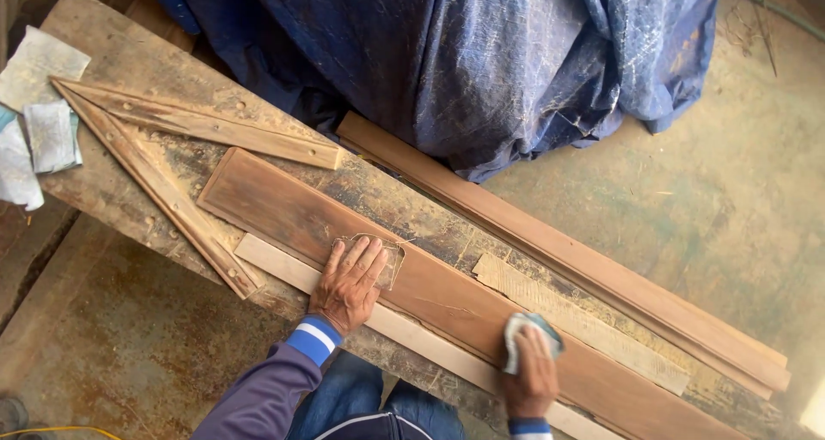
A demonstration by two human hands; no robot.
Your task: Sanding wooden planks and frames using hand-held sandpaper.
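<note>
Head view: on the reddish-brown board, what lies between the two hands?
Only bare board between the left hand, flat on sandpaper, and the right hand gripping a cloth.

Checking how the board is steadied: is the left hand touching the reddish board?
Touching. The head view shows the left hand pressed flat, fingers spread, on the reddish board.

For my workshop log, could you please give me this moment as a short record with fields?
Left hand: left hand lies flat, fingers spread, on a sheet of sandpaper on the long board
Right hand: right hand grips a folded cloth, pressed to the same board
Surface: worn workbench dusted with sawdust
Nearby: two thin strips joined in a V; pale slat beside the board; long plank; paper scraps
Behind: blue tarp
</note>
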